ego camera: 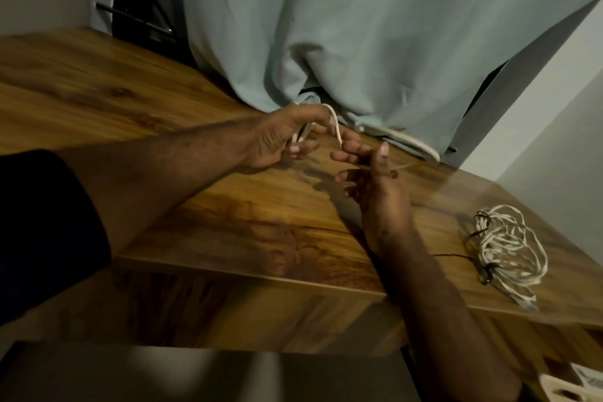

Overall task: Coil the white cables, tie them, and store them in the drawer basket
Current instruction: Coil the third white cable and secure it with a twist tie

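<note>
My left hand (284,137) holds loops of a white cable (336,126) over the wooden table (130,101), its fingers curled round the strands. My right hand (375,173) is just to its right, fingertips on the cable's loop, and a thin strand runs across its thumb. More white cable (414,143) trails along the table under the curtain's hem. A finished coil of white cable (509,248), bound with thin black ties, lies at the table's right end. No drawer basket is in view.
A pale green curtain (359,26) hangs behind the table and drapes onto it. A white wall stands at the right. The table's front edge (261,274) runs below my arms. A small pale object (567,388) shows at the bottom right corner.
</note>
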Action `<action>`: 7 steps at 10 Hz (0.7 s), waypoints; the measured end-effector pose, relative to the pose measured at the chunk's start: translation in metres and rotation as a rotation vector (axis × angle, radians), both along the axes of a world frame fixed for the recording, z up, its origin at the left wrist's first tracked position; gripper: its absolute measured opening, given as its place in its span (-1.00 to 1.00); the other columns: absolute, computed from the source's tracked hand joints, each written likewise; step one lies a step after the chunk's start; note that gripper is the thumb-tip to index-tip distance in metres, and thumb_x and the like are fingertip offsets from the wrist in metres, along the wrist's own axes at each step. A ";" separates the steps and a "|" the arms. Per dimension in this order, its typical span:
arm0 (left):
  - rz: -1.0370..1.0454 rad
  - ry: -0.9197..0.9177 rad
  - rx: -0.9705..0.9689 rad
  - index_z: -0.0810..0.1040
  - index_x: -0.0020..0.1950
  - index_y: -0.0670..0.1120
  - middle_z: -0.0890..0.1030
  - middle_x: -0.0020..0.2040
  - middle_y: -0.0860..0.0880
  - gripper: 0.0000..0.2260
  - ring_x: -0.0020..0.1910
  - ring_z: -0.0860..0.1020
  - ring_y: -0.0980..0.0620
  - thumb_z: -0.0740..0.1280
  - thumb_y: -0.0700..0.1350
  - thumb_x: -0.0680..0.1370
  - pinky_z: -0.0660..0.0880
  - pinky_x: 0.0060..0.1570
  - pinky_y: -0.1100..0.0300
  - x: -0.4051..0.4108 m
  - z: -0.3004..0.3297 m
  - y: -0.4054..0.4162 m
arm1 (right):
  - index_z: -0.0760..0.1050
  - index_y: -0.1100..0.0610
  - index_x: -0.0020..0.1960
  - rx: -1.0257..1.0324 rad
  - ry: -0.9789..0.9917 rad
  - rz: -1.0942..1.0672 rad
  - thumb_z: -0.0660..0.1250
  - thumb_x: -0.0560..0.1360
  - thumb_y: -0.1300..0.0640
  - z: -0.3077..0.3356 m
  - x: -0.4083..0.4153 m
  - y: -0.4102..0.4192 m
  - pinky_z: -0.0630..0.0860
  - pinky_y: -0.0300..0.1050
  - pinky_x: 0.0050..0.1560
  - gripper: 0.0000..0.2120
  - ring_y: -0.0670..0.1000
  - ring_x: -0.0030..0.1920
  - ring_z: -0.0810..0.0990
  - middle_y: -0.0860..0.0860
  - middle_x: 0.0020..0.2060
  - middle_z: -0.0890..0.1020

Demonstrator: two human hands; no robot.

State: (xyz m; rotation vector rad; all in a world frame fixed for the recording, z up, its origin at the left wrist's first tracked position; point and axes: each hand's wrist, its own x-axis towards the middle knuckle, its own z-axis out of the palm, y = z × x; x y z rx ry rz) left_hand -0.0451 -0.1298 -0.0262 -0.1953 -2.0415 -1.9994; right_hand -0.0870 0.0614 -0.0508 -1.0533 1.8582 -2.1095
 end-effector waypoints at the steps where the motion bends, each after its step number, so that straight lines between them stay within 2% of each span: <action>1: 0.078 0.017 0.079 0.53 -0.13 -0.22 0.55 -0.24 -0.21 -0.86 -0.61 0.25 0.14 0.27 -0.24 0.61 0.20 -0.59 0.30 -0.002 0.003 0.008 | 0.59 0.24 -0.04 -0.062 0.105 -0.218 0.11 0.71 -0.10 -0.005 0.003 -0.002 0.49 -0.20 -0.28 -0.53 -0.08 -0.29 0.59 0.15 -0.09 0.70; 2: 0.309 0.051 0.138 0.52 -0.21 -0.14 0.57 -0.40 -0.10 -0.84 -0.61 0.27 0.12 0.38 -0.21 0.57 0.18 -0.58 0.28 -0.007 0.004 0.007 | 0.58 0.05 -0.23 0.004 0.392 -0.322 0.15 0.71 -0.06 -0.007 -0.004 -0.001 0.43 -0.19 -0.20 -0.58 -0.02 -0.24 0.53 0.26 -0.18 0.58; 3: 0.584 -0.024 0.182 0.46 -0.35 -0.11 0.46 -0.56 0.01 -0.69 -0.63 0.30 0.13 0.43 -0.14 0.57 0.21 -0.60 0.29 -0.016 0.005 -0.007 | 0.53 0.03 -0.23 0.061 0.562 -0.290 0.10 0.72 0.05 -0.006 -0.001 0.002 0.39 -0.19 -0.15 -0.59 -0.01 -0.21 0.47 0.21 -0.19 0.52; 4: 0.711 0.012 0.362 0.45 -0.27 -0.07 0.43 -0.47 -0.02 -0.75 -0.60 0.35 0.13 0.43 -0.19 0.56 0.29 -0.56 0.26 -0.019 0.011 -0.026 | 0.56 0.09 -0.16 0.243 0.750 -0.225 0.12 0.67 -0.05 -0.013 0.003 0.003 0.39 -0.11 -0.23 -0.63 -0.06 -0.25 0.50 -0.11 -0.30 0.51; 5: 0.553 0.146 0.633 0.51 -0.02 -0.06 0.51 -0.40 -0.03 -0.88 -0.52 0.57 0.12 0.29 -0.27 0.64 0.50 -0.50 0.28 -0.013 0.025 -0.035 | 0.59 0.03 -0.18 0.421 0.856 -0.161 0.09 0.67 -0.17 -0.018 0.003 -0.008 0.49 -0.05 -0.25 -0.55 -0.08 -0.29 0.59 -0.09 -0.35 0.58; 6: 0.323 0.179 0.763 0.49 0.23 -0.09 0.44 -0.57 0.07 -0.85 -0.43 0.65 0.13 0.21 -0.23 0.69 0.49 -0.49 0.31 -0.004 0.035 -0.028 | 0.64 0.08 -0.21 0.345 0.494 -0.017 -0.02 0.71 -0.23 -0.017 0.004 -0.011 0.60 0.04 -0.23 -0.37 0.06 -0.36 0.64 0.01 -0.43 0.62; 7: 0.085 0.108 0.600 0.46 0.44 -0.16 0.30 -0.59 0.10 -0.65 -0.61 0.37 0.21 0.20 -0.22 0.65 0.23 -0.59 0.33 0.007 0.036 -0.012 | 0.60 0.22 -0.21 0.155 0.148 -0.190 0.00 0.71 -0.19 -0.012 -0.002 -0.007 0.35 -0.19 -0.46 -0.35 0.05 -0.47 0.46 0.15 -0.43 0.53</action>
